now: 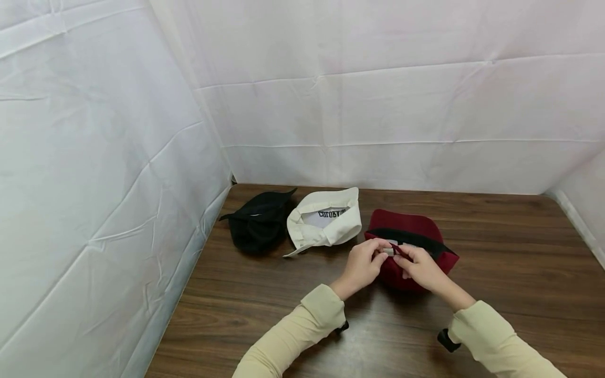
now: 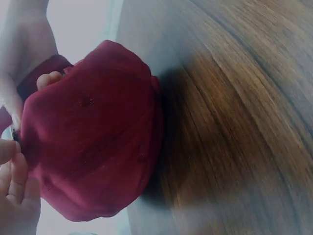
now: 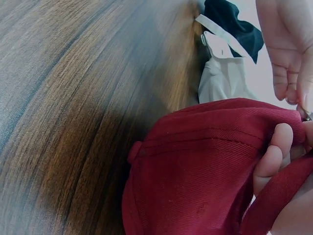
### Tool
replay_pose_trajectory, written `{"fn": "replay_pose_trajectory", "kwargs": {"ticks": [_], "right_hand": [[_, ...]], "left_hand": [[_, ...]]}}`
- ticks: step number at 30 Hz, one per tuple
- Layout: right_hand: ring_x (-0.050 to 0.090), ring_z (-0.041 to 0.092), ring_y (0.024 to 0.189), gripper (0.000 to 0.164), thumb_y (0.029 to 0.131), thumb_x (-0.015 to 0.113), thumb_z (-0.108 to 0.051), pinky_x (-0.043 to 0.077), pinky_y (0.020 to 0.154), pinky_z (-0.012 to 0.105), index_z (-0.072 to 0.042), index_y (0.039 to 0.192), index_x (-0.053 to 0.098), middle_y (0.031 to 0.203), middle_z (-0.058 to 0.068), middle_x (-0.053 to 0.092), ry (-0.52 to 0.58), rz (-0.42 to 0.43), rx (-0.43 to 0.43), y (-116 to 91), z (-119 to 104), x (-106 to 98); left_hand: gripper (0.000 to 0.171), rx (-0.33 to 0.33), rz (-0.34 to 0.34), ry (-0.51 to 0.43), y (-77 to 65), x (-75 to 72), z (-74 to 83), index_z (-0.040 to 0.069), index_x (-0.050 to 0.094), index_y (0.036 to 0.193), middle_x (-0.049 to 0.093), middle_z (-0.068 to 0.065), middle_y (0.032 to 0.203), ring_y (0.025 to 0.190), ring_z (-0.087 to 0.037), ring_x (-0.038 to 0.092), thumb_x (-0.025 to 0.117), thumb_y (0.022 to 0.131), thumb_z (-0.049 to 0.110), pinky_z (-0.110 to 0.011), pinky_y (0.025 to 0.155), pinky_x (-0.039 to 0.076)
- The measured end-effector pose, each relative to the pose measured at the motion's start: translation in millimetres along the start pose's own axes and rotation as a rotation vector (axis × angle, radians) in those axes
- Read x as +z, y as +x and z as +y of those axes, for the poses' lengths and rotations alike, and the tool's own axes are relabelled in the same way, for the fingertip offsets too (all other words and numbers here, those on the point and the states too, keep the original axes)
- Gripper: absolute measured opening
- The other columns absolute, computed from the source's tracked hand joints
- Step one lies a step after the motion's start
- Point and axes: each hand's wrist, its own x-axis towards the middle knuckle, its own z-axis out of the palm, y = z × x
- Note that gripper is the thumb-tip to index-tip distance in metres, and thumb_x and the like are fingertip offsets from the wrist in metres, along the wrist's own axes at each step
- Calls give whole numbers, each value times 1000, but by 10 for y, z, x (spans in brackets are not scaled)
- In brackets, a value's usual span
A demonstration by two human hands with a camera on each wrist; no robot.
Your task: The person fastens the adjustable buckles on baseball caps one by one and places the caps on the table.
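A dark red cap [image 1: 411, 223] lies crown down on the table, its black inner band and pale label facing up. At its near edge my left hand [image 1: 363, 265] pinches the end of the cap's back strap beside a small metal piece [image 3: 308, 115]. Opposite it, my right hand [image 1: 423, 268] grips the dark red strap [image 3: 279, 196] from the other side. Some right fingers [image 3: 275, 156] curl between strap and crown in the right wrist view. The rounded crown [image 2: 98, 132] fills much of the left wrist view. Fingertips of both hands nearly meet at the strap.
Left of the red cap, a white cap [image 1: 326, 220] lies upturned with "COLORADO" lettering inside. A black cap [image 1: 260, 220] sits beside it, farther left. The brown wooden table [image 1: 510, 252] is bounded by white cloth walls [image 1: 378, 105] at the back and sides.
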Motion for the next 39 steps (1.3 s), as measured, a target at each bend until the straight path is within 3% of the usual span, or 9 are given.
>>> {"fn": "replay_pose_trajectory", "kwargs": {"ticks": [4, 7, 21, 31, 39], "right_hand": [[48, 8, 49, 11, 89, 48, -7, 43, 47, 25, 1, 86, 55, 64, 6, 49, 4, -3, 2, 3, -22, 4], [49, 8, 49, 13, 89, 49, -9, 44, 48, 26, 1, 82, 53, 60, 3, 47, 25, 3, 13, 2, -47, 3], [45, 8, 50, 17, 90, 49, -14, 46, 51, 25, 2, 85, 53, 63, -2, 37, 62, 3, 32, 13, -64, -12], [46, 8, 50, 17, 90, 48, -13, 47, 52, 26, 4, 91, 53, 66, 0, 40, 110, -15, 41, 26, -54, 0], [48, 9, 50, 18, 90, 48, -13, 47, 52, 26, 4, 94, 53, 68, 3, 45, 121, -17, 55, 20, -61, 15]], "left_hand": [[16, -178, -78, -318, 34, -39, -35, 7, 60, 99, 59, -6, 83, 66, -1, 47, 56, 84, 4, -11, 60, 39], [17, -261, -112, -441, 51, -60, -69, 5, 58, 100, 57, -8, 85, 66, 1, 45, 53, 85, 2, -13, 60, 39], [17, -256, -110, -390, 46, -100, -111, 7, 58, 101, 55, -5, 82, 66, -1, 43, 52, 85, 3, -13, 59, 38], [16, -309, -80, -480, 44, -69, -104, 5, 59, 100, 59, -11, 88, 68, -1, 46, 55, 84, 5, -14, 63, 40], [20, -308, -59, -504, 61, -55, -48, 6, 57, 104, 62, -12, 86, 66, 1, 47, 56, 84, 6, -14, 62, 41]]}}
